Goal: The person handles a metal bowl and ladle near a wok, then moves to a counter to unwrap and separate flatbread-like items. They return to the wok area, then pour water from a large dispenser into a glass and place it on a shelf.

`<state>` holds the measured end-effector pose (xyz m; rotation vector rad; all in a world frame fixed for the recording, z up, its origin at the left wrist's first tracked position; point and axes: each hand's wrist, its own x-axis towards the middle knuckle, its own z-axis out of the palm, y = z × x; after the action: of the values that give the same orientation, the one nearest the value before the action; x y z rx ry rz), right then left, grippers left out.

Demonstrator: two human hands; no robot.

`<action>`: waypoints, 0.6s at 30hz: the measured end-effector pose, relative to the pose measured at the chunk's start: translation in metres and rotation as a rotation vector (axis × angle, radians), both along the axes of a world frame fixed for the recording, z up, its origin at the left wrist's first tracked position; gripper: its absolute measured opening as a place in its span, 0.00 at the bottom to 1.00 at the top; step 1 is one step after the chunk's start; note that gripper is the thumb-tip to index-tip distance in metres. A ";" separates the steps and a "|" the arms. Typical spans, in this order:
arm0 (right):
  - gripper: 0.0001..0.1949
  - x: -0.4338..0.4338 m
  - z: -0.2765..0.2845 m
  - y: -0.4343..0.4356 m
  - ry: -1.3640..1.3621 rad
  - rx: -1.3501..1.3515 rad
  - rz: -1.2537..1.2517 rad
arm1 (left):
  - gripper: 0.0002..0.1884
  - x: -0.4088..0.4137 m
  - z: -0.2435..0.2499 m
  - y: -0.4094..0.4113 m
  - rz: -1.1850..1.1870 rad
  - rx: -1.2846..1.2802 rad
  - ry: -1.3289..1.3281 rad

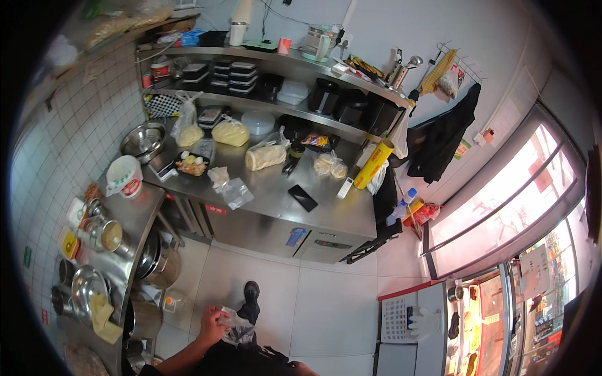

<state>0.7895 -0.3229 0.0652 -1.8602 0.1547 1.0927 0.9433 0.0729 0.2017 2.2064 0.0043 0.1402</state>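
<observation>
Low in the view, my left hand point(213, 324) grips a crumpled clear plastic bag point(237, 326) in front of my dark clothing. Only a small part of my right hand point(302, 369) shows at the bottom edge; its fingers are hidden. Ahead stands a stainless steel counter point(263, 199). On it lie another clear plastic bag point(237, 192), a black phone point(303, 198), a bag of pale sliced food point(265, 157) and a black tray of food with eggs point(191, 163). A yellow roll tube point(374, 164) leans at its right end.
To the left runs a steel side counter point(153, 197) with a white bucket point(124, 175) and a steel bowl point(89, 286). Large pots point(164, 268) stand beneath it. A lit display case point(475, 324) is at the right. Tiled floor point(329, 315) lies between.
</observation>
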 end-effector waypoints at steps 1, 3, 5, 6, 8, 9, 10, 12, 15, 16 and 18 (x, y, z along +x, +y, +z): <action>0.16 0.023 -0.004 -0.009 -0.024 -0.018 -0.014 | 0.18 0.021 -0.009 -0.008 -0.023 -0.037 0.032; 0.16 0.066 -0.023 -0.033 -0.073 -0.062 -0.053 | 0.17 0.075 -0.032 -0.024 -0.122 -0.069 0.042; 0.18 0.124 -0.028 -0.050 -0.134 -0.159 -0.091 | 0.18 0.133 -0.036 -0.035 -0.197 -0.066 0.043; 0.19 0.159 -0.016 -0.047 -0.159 -0.191 -0.097 | 0.20 0.161 -0.035 -0.037 -0.217 -0.010 0.040; 0.15 0.235 0.024 -0.039 -0.238 -0.467 -0.010 | 0.19 0.229 -0.037 -0.041 -0.214 -0.006 0.089; 0.17 0.279 0.072 -0.025 -0.254 -0.605 0.022 | 0.19 0.259 -0.029 -0.042 -0.206 -0.003 0.120; 0.23 0.309 0.075 -0.027 -0.367 -0.551 -0.046 | 0.17 0.290 -0.021 -0.043 -0.174 0.001 0.050; 0.19 0.368 0.095 -0.051 -0.735 -0.576 0.199 | 0.13 0.369 0.021 -0.060 -0.153 -0.009 -0.111; 0.23 0.455 0.092 -0.064 -0.911 -0.589 0.198 | 0.07 0.449 0.057 -0.070 0.055 -0.418 0.190; 0.24 0.486 0.120 -0.054 -0.828 -0.656 0.149 | 0.06 0.468 0.058 -0.068 0.060 -0.266 0.087; 0.29 0.544 0.144 -0.052 -0.771 -0.685 0.061 | 0.07 0.507 0.027 -0.072 0.099 -0.642 0.093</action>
<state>1.3330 -0.3752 0.2093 -2.7841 0.0159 0.2866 1.4501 0.0009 0.2282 1.5696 0.1858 0.0764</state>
